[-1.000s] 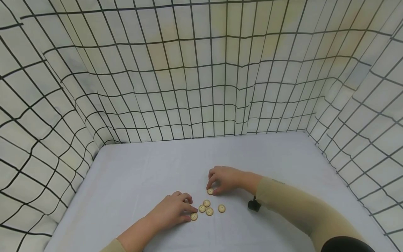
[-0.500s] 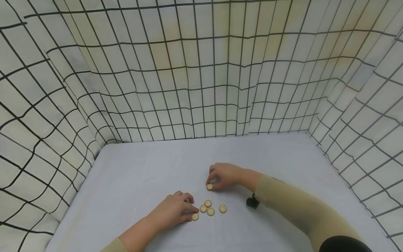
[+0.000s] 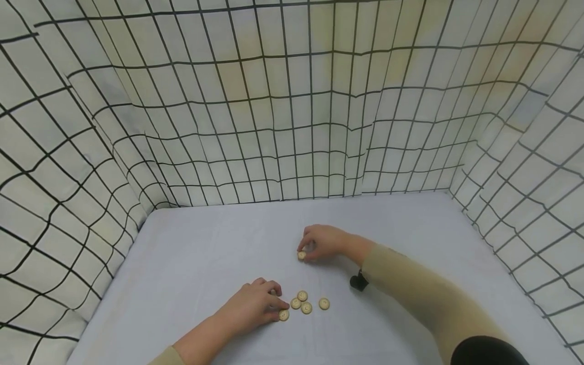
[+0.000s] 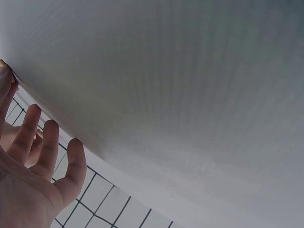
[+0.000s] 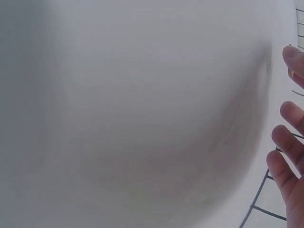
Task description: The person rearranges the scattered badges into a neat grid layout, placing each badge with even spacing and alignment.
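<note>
My right hand (image 3: pixel 323 242) pinches a round wooden button (image 3: pixel 301 255) between thumb and index finger, over the middle of the white cloth. At the lower left, my left hand (image 3: pixel 253 307) has its thumb and index finger on another button (image 3: pixel 284 315) at the cloth. To its right lie three buttons (image 3: pixel 306 307) in a close cluster, and a single button (image 3: pixel 324 303) sits apart from them. In the left wrist view, the other fingers (image 4: pixel 49 145) are spread and loosely bent. Only a sliver of the held button shows in the right wrist view, behind the fingertips (image 5: pixel 290 52).
The white cloth (image 3: pixel 205 238) covers the table. White walls with a black grid (image 3: pixel 274 126) enclose it at the back and sides. A small black device (image 3: pixel 358 282) hangs under the right wrist, and a dark rounded shape (image 3: pixel 488 351) overlaps the right arm.
My right hand has moved away from me toward the back of the table, with the button in its pinch. The left hand stays at its button, and the other buttons lie as before.
</note>
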`<state>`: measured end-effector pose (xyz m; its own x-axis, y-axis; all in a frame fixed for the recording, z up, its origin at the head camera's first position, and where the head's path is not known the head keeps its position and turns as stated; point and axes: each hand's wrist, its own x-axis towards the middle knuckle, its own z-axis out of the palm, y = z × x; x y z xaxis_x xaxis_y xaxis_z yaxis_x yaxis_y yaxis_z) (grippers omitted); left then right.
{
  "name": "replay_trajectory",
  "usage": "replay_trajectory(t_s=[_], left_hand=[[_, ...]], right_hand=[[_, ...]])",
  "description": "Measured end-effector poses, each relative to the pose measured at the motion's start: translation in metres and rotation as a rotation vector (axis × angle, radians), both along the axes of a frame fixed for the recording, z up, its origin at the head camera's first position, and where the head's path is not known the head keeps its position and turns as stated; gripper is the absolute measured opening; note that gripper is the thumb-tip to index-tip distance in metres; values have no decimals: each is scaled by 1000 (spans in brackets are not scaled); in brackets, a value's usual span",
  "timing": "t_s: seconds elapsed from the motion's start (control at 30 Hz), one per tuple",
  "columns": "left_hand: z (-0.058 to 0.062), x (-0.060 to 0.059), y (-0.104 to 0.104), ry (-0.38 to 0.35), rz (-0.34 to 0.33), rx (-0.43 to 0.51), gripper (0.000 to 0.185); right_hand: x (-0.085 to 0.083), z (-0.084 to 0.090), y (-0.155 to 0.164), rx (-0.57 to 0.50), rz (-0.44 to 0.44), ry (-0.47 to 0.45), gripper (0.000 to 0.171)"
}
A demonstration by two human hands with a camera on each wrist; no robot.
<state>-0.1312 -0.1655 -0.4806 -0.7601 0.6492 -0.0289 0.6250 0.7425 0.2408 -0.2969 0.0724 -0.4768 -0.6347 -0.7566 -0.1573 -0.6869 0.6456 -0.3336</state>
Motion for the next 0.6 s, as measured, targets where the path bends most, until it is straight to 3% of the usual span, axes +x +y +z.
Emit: replay_trajectory(t_s=[0.6], left_hand=[[0,0,-2,5,-6,-7,26]], right_hand=[[-46,3,-38,-4,-109,-22,27]])
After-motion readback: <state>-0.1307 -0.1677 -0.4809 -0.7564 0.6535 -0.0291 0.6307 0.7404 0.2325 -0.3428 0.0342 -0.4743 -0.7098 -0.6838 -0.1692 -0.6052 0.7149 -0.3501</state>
